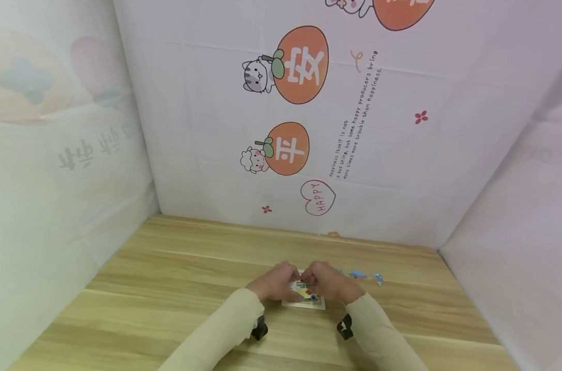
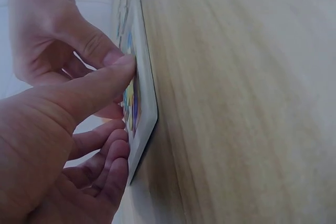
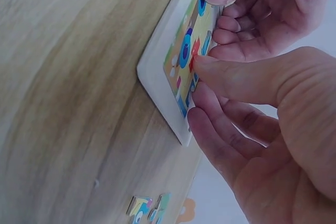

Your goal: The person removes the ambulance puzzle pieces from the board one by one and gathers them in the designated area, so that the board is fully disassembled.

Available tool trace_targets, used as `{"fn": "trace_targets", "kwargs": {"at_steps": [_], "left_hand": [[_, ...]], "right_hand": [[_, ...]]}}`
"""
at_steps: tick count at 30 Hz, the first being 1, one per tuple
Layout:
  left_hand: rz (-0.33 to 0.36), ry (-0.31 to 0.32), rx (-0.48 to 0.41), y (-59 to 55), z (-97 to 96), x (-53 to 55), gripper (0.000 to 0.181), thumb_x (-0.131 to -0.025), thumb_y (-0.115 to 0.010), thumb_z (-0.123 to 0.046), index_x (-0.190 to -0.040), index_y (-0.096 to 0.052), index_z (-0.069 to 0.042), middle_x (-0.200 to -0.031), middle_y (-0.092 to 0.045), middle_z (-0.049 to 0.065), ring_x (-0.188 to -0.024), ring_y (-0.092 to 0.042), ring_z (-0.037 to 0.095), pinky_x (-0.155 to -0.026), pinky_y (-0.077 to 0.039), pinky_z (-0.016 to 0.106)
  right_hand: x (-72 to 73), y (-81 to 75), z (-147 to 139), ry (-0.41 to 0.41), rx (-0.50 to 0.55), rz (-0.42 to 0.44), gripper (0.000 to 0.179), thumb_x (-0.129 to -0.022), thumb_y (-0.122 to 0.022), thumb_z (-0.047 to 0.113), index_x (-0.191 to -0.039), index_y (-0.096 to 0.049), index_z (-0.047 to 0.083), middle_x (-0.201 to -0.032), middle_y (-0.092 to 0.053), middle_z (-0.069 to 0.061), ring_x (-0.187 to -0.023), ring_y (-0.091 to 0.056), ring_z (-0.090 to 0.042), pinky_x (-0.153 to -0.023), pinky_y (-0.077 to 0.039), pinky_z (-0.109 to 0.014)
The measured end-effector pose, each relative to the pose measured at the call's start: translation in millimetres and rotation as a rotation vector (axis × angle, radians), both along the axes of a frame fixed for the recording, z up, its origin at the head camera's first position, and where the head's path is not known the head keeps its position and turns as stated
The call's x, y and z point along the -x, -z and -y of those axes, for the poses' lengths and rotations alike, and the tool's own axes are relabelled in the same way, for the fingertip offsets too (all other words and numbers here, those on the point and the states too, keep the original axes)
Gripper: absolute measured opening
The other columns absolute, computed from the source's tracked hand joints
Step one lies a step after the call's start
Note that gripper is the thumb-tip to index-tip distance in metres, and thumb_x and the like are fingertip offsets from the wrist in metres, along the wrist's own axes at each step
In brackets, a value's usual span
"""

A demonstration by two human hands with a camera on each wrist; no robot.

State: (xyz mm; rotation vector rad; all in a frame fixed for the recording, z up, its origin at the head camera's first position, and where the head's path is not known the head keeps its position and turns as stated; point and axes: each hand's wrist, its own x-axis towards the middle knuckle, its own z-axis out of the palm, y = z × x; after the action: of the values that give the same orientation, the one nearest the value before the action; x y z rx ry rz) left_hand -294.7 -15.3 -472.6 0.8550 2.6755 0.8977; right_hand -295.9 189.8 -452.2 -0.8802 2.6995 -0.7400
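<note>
A small jigsaw puzzle board (image 1: 303, 305) with a white frame and a colourful picture lies on the wooden table, between both hands. My left hand (image 1: 279, 282) grips it from the left; its thumb (image 2: 118, 72) lies over the picture and its bent fingers (image 2: 118, 156) meet the far border. From the right, my right hand (image 1: 329, 282) reaches over the picture. Its thumb (image 3: 210, 66) and forefinger pinch at a puzzle piece (image 3: 195, 81) with blue on it, largely hidden by the fingers. The two hands nearly meet at the far side of the board.
Several loose puzzle pieces (image 1: 358, 274) lie on the table (image 1: 169, 288) to the right of the board; two pieces (image 3: 139, 208) also show in the right wrist view. White printed cloth (image 1: 207, 129) walls the table at the back and both sides.
</note>
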Motion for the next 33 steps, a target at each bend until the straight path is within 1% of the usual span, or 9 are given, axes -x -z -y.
{"fn": "trace_targets", "kwargs": {"at_steps": [4,12,16,18,20,24,26,29,33], "left_hand": [[0.018,-0.011,-0.007,-1.8,0.3,-1.3,0.05,-0.089,-0.087,-0.029,-0.125,-0.065,-0.001,-0.123,-0.063,0.009,-0.113,-0.062,0.021,-0.099,-0.057,0.033],[0.023,-0.01,-0.018,-1.4,-0.9,-2.6,0.051,-0.088,-0.088,-0.028,-0.124,-0.066,0.001,-0.126,-0.064,0.011,-0.114,-0.064,0.023,-0.098,-0.058,0.033],[0.02,-0.012,-0.019,-1.5,-1.3,-2.3,0.051,-0.087,-0.089,-0.027,-0.123,-0.066,0.001,-0.124,-0.065,0.011,-0.113,-0.064,0.022,-0.098,-0.058,0.033],[0.023,-0.018,-0.018,-1.6,-1.3,-2.2,0.051,-0.087,-0.089,-0.027,-0.124,-0.066,0.0,-0.124,-0.065,0.011,-0.113,-0.065,0.022,-0.099,-0.058,0.033],[0.03,-0.023,-0.016,-1.4,-1.4,-2.1,0.051,-0.087,-0.089,-0.028,-0.124,-0.066,0.0,-0.125,-0.065,0.01,-0.115,-0.064,0.022,-0.1,-0.058,0.034],[0.027,-0.021,-0.014,-1.6,-1.0,-1.7,0.05,-0.087,-0.089,-0.028,-0.123,-0.067,-0.002,-0.124,-0.065,0.009,-0.114,-0.064,0.022,-0.1,-0.058,0.034],[0.021,-0.018,-0.011,-1.1,-1.0,-1.6,0.049,-0.087,-0.089,-0.029,-0.122,-0.067,-0.002,-0.124,-0.065,0.008,-0.113,-0.064,0.021,-0.099,-0.058,0.034],[0.01,-0.016,-0.006,-0.6,-1.4,-1.1,0.049,-0.087,-0.089,-0.029,-0.122,-0.067,-0.002,-0.122,-0.065,0.008,-0.111,-0.063,0.019,-0.098,-0.057,0.033],[0.008,-0.017,-0.002,0.2,-1.9,-0.3,0.05,-0.087,-0.088,-0.03,-0.123,-0.067,-0.002,-0.121,-0.065,0.007,-0.11,-0.062,0.018,-0.098,-0.057,0.032]], "right_hand": [[1.3,-1.2,0.3,-0.007,0.006,0.0,0.028,-0.088,-0.075,-0.013,-0.114,-0.077,-0.005,-0.119,-0.076,-0.02,-0.106,-0.072,-0.035,-0.088,-0.064,-0.049],[0.5,0.2,-2.7,0.023,0.014,0.032,0.027,-0.09,-0.072,-0.013,-0.115,-0.074,-0.003,-0.112,-0.076,-0.016,-0.102,-0.072,-0.029,-0.089,-0.063,-0.046],[0.5,-1.0,-5.1,0.025,0.023,0.02,0.026,-0.092,-0.068,-0.011,-0.116,-0.073,0.0,-0.112,-0.075,-0.012,-0.105,-0.071,-0.027,-0.092,-0.063,-0.046],[1.3,-2.5,-6.0,0.024,0.022,0.002,0.023,-0.094,-0.068,-0.008,-0.115,-0.073,0.002,-0.111,-0.075,-0.009,-0.105,-0.071,-0.025,-0.092,-0.062,-0.043],[2.4,-4.5,-6.5,0.021,0.024,-0.02,0.017,-0.097,-0.068,-0.003,-0.112,-0.073,0.004,-0.107,-0.076,-0.006,-0.1,-0.071,-0.02,-0.088,-0.063,-0.038],[4.3,-8.7,-6.5,0.011,0.062,-0.048,0.002,-0.101,-0.07,0.006,-0.1,-0.071,0.006,-0.093,-0.074,-0.002,-0.085,-0.068,-0.01,-0.074,-0.059,-0.022],[4.1,-11.1,-6.2,0.001,0.079,-0.055,0.005,-0.101,-0.069,0.006,-0.096,-0.07,0.007,-0.089,-0.073,-0.002,-0.08,-0.066,-0.007,-0.07,-0.056,-0.018],[2.8,-14.1,-6.1,-0.018,0.089,-0.067,0.007,-0.101,-0.069,0.004,-0.094,-0.069,0.007,-0.088,-0.073,-0.005,-0.079,-0.066,-0.007,-0.069,-0.055,-0.018],[1.7,-17.4,-7.2,-0.01,0.071,-0.068,0.009,-0.102,-0.067,0.004,-0.094,-0.069,0.008,-0.089,-0.073,-0.005,-0.079,-0.064,-0.006,-0.069,-0.055,-0.019]]}}
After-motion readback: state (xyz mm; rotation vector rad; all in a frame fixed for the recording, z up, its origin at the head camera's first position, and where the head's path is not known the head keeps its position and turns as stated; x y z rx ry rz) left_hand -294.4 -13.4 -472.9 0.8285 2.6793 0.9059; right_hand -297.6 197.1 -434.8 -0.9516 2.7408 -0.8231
